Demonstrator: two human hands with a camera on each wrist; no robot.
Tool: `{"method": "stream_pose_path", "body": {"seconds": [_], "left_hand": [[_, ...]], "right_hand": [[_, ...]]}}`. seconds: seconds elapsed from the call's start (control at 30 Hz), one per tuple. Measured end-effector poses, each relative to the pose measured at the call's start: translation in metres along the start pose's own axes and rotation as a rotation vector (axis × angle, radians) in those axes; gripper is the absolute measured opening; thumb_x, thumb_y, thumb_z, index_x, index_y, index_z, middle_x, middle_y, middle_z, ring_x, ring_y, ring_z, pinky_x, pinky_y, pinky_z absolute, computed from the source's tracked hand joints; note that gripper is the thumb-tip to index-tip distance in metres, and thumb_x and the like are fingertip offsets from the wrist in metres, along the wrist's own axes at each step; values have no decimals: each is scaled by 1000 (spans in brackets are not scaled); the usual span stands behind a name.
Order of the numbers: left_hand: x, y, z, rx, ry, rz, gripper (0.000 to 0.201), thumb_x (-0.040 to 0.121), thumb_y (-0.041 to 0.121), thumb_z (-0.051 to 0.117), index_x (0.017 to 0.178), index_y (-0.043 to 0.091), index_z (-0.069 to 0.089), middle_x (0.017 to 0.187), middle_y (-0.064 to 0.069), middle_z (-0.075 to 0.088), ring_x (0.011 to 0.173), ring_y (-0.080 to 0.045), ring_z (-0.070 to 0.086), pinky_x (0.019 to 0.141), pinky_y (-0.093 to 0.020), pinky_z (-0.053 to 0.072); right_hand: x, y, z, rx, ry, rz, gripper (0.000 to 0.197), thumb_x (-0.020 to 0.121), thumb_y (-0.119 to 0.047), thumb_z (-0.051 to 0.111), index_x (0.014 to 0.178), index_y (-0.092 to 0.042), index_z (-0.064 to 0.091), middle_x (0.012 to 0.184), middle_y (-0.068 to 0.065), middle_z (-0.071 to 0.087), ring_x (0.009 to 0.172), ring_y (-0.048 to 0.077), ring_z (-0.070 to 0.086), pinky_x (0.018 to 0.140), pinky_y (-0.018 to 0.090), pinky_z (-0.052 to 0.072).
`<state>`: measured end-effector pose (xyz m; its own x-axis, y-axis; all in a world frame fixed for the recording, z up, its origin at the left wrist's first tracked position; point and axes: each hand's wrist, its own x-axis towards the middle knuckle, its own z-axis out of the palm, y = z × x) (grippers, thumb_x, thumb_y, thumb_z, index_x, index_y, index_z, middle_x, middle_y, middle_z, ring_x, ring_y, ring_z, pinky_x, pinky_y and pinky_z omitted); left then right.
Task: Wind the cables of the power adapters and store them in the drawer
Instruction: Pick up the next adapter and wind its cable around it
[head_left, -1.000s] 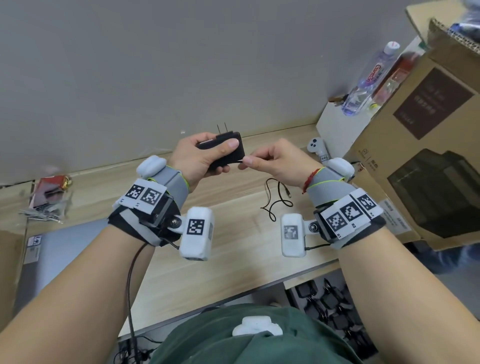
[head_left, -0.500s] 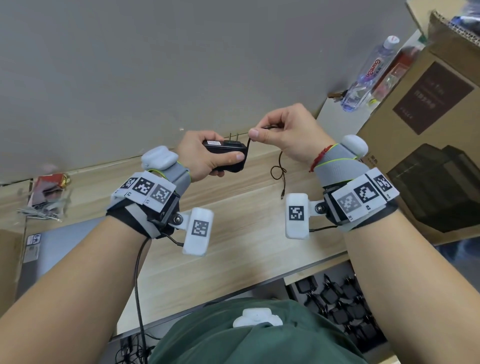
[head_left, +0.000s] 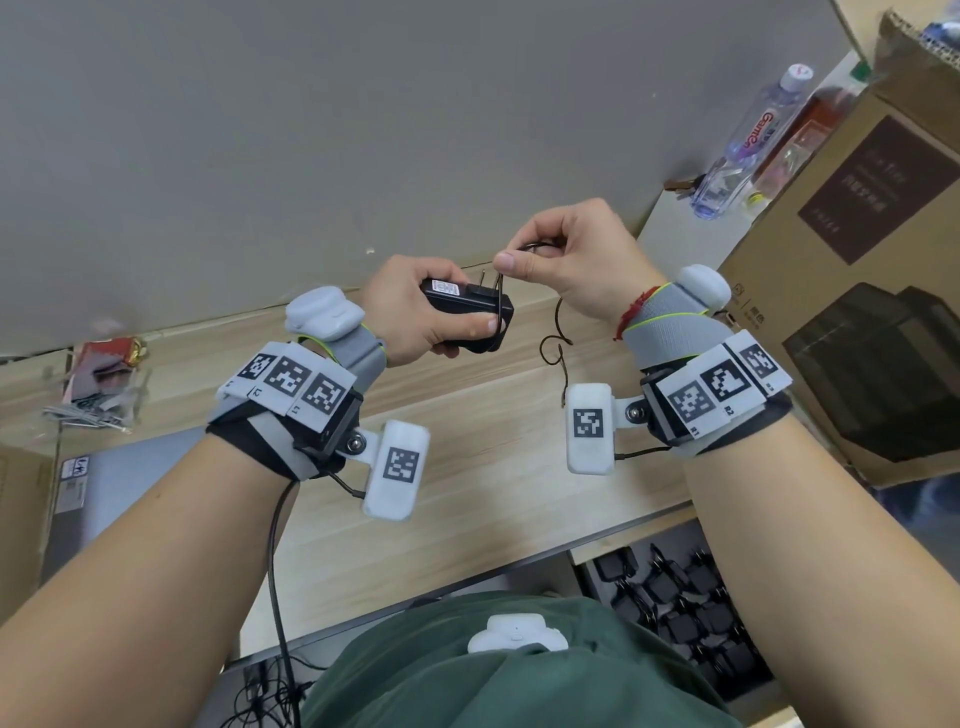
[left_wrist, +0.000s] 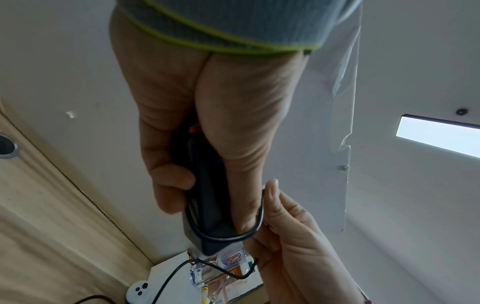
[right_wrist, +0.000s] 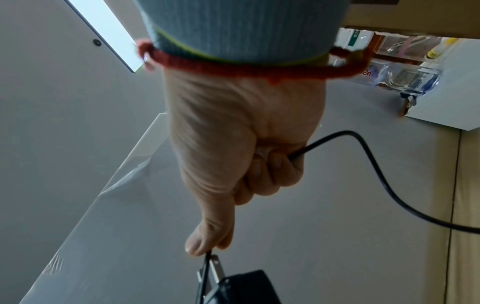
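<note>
Gripped in the left hand (head_left: 415, 317) above the desk (head_left: 467, 509), the power adapter (head_left: 470, 312) is barely wrapped by the cable (head_left: 553, 345) pinched in the right hand (head_left: 571, 260), its stowing in the drawer (head_left: 675, 597) judged undone.

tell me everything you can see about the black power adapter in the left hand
The power adapter is a small black block, plastic by its look, with a white printed label on one face and two metal prongs sticking up from its top. The left hand grips it above the wooden desk, thumb along its side. Its thin black cable loops around the body near the prongs; the right hand pinches the cable just above, and the loose remainder hangs curling below that hand.
</note>
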<state>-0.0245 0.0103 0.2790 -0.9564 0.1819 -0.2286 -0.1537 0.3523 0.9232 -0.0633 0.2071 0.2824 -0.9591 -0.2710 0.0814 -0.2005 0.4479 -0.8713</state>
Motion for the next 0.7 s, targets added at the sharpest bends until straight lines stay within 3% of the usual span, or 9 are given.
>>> {"method": "stream_pose_path", "body": {"seconds": [0.17,0.23,0.3,0.37,0.43,0.5,0.57,0.63,0.7], "left_hand": [[-5,4,-2,5,-26,25,29,70,11,86,89,6,65,68,-7,67,51,-25,63,48,-27,52],[-3,2,-3,34,-11,5,32,69,15,87,90,4,66,68,-7,69,53,-27,63,54,-33,53],[-3,0,-5,46,-6,-16,30,69,17,88,88,7,67,69,-10,70,55,-29,64,60,-39,54],[-6,0,-5,39,-19,-14,28,70,15,87,87,6,66,70,-12,70,55,-29,64,59,-38,53],[-10,3,-2,30,-39,13,29,71,11,85,89,1,65,68,-12,68,52,-26,63,51,-29,51],[-15,6,-1,8,-41,39,29,73,7,84,92,-2,64,68,-13,67,49,-22,61,46,-25,48],[-17,9,-2,-33,-37,58,28,74,6,82,94,-3,64,69,-13,66,48,-20,61,45,-23,48],[-19,11,-2,-65,-26,78,23,74,5,82,89,2,65,68,-13,67,49,-21,62,46,-24,48],[-21,13,-3,-96,2,101,19,74,6,82,82,9,65,67,-13,67,51,-24,62,48,-26,50]], "right_hand": [[-2,1,2,38,21,2,18,75,-41,79,67,-28,70,64,-9,61,63,8,47,67,29,44],[-4,-2,1,56,35,-10,16,81,-29,80,70,-26,68,52,-19,53,54,-1,40,62,19,38],[-5,-5,0,52,48,-26,17,82,-23,79,70,-24,67,45,-21,48,49,-1,38,59,15,35],[-5,-5,2,48,55,-39,17,80,-28,80,67,-27,68,51,-18,53,55,2,41,62,21,39],[-6,-3,5,51,40,-30,16,78,-34,80,66,-28,70,61,-8,58,62,11,42,65,28,40],[-8,-2,9,60,28,-16,16,80,-33,78,68,-26,70,65,0,56,63,13,41,64,28,38],[-11,1,11,84,24,-16,17,85,-28,75,70,-25,69,63,-3,56,61,9,41,62,25,37],[-13,5,15,94,10,-10,18,90,-24,70,72,-26,70,64,-6,60,63,7,46,63,24,39],[-16,7,21,109,-3,-2,18,94,-23,66,77,-24,72,72,2,60,70,12,47,68,28,40]]}}
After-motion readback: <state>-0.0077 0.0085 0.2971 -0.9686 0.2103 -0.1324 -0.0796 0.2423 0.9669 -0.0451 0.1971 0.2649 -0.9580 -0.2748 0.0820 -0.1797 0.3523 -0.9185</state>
